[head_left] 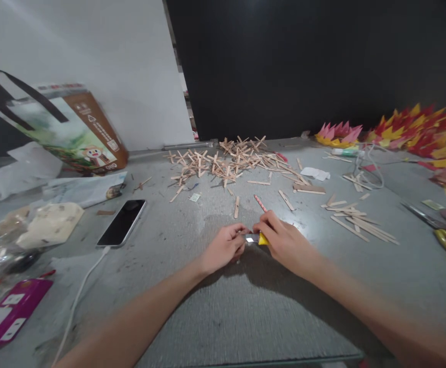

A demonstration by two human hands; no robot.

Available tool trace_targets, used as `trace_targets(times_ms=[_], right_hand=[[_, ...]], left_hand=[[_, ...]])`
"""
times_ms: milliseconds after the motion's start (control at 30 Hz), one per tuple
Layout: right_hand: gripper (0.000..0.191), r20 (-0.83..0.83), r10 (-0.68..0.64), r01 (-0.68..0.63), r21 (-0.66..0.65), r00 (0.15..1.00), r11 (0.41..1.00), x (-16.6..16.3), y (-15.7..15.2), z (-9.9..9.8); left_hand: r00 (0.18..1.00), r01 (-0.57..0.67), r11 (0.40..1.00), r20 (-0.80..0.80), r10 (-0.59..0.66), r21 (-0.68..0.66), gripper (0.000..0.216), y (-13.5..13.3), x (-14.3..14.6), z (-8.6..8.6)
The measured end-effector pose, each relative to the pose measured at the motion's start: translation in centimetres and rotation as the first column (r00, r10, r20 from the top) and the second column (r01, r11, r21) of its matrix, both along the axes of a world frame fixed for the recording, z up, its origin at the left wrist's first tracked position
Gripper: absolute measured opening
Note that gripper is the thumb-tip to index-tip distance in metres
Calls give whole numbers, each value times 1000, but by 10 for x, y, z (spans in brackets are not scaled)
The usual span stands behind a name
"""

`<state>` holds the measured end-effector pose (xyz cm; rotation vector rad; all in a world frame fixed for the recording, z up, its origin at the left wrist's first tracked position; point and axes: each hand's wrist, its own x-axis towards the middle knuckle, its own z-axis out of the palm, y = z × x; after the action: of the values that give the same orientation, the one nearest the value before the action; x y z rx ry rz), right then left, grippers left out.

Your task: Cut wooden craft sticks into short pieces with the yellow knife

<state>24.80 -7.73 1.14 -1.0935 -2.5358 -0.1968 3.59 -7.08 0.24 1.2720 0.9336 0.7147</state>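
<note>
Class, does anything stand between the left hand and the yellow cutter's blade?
Nothing visible does. The blade of the yellow cutter, held in the right hand, points toward the left hand, close by; whether they touch is unclear.

Through my head-worn camera I look forward and down, from close above the table (215, 322), toward the black panel (307, 66).

A yellow cutter (263, 238) lies sideways in the right fingers (268, 227), silver blade (250, 238) pointing left.
</note>
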Motion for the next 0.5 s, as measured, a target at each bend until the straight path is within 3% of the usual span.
trace_targets(times_ms=[200,500], right_hand=[[19,138,-23,15,54,990,998,-5,-4,3],[27,171,-78,76,14,982,997,-11,-6,-1]], left_hand=[[998,9,1000,-62,-8,5,26,-1,-1,0],[995,47,996,-86,-41,70,31,-4,1,3]])
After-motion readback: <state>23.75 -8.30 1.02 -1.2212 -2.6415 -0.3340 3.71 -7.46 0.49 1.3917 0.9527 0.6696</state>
